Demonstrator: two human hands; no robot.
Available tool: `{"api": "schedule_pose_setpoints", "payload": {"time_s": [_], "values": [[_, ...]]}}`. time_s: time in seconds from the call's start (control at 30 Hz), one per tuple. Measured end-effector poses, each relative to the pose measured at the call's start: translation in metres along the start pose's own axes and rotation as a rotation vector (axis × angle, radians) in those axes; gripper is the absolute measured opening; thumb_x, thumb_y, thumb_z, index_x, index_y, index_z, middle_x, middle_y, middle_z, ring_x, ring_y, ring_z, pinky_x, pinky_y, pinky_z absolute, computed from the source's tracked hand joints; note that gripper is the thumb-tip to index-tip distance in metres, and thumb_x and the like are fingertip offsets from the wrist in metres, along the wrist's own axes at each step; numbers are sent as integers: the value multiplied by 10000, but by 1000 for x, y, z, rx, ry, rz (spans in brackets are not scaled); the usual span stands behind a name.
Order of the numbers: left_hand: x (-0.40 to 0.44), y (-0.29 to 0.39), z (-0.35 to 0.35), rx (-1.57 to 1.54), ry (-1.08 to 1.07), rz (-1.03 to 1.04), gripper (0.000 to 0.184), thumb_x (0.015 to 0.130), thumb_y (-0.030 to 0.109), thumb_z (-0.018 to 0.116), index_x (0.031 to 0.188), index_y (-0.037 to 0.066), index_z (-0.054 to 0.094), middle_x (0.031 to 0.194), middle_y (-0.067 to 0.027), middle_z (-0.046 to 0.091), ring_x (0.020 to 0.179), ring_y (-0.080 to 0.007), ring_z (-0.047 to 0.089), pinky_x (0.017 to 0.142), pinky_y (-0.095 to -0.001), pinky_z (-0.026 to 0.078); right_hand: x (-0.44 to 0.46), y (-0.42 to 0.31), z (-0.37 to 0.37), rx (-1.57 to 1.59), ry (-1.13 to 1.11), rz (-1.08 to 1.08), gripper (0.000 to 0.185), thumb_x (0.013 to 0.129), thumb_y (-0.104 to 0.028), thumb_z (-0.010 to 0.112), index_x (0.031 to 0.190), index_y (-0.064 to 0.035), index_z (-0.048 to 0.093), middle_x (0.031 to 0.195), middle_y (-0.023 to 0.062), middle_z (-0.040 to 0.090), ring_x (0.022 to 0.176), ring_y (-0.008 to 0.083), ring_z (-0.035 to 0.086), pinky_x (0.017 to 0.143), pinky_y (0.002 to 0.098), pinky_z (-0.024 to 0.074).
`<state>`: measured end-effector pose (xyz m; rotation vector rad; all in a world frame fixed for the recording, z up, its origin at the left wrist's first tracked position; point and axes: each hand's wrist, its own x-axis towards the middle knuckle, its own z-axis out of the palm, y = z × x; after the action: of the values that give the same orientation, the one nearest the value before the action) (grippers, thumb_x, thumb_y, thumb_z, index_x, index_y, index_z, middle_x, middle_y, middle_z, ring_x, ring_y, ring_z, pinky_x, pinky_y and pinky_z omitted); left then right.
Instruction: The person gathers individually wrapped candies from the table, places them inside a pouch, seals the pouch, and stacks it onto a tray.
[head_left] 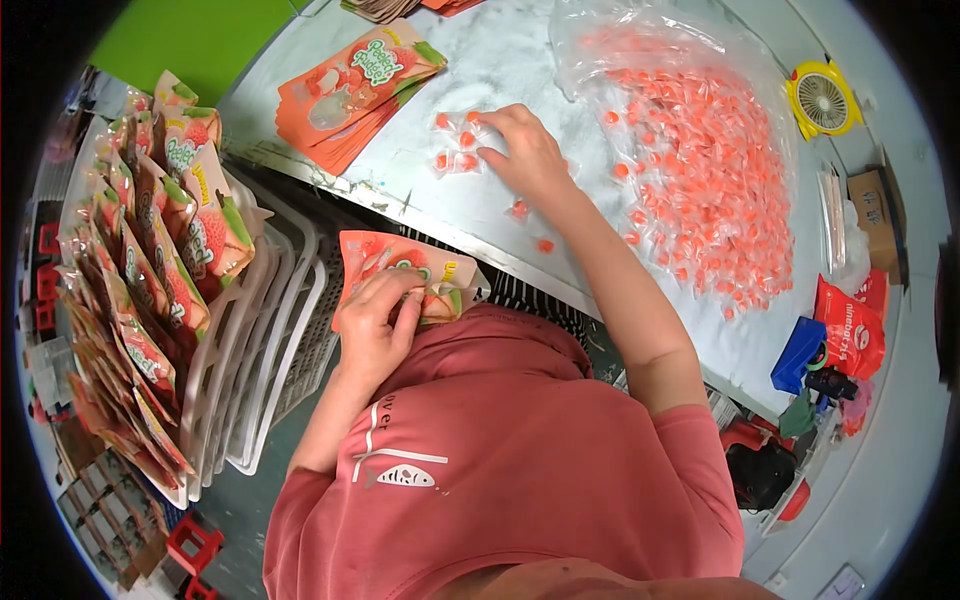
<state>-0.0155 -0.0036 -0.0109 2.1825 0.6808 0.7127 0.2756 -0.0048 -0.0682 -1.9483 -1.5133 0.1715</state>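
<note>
My left hand point(376, 318) is closed on an orange printed candy pouch point(362, 250) held at the table's near edge, in front of my shirt. My right hand point(526, 152) is over the table, thumb and forefinger apart. Just past its fingertips lies a small group of clear-wrapped candies with red-orange centres point(442, 160). Two more wrapped candies, one of them this loose candy point(545, 245), lie below the right wrist. Whether the right fingertips touch a candy is hard to see.
A stack of flat pouches point(340, 100) lies at the table's far left. Right of my forearm, a large heap of wrapped candies point(710, 180) spills from a clear bag point(640, 20). Stacked white baskets point(290, 330) with filled pouches point(160, 270) stand left. A yellow fan point(822, 98) is far right.
</note>
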Motion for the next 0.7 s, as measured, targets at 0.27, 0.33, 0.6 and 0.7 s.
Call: {"api": "schedule_pose_setpoints", "payload": {"time_s": [0.27,0.33,0.6,0.7], "values": [[1,0,2,-13,-13,12,104,839,-9,679,941,16,676,922,-135,703,873,-303,696,774,-361,555,-11,-26,-4,27,-98,85,410,750,-262,816,1077,-94,635,1082,90,593,939,283,644,782,395,535],[1,1,1,-7,-12,17,106,840,-7,680,942,16,676,921,-135,702,876,-303,696,775,-361,555,-12,-27,6,47,-77,79,396,745,-249,820,1043,-84,618,1060,95,595,912,284,650,770,402,535],[-3,0,2,-1,-43,21,117,846,-8,671,959,20,681,940,-136,706,876,-303,697,775,-358,551,8,-23,51,41,18,78,320,753,-171,805,959,-46,595,986,124,620,843,288,664,740,402,539],[-4,0,2,-12,-53,1,127,845,-13,667,966,21,688,941,-140,707,869,-304,697,765,-354,550,20,-23,52,67,30,52,274,774,-151,785,968,-45,624,970,124,631,815,272,668,732,384,546]]}}
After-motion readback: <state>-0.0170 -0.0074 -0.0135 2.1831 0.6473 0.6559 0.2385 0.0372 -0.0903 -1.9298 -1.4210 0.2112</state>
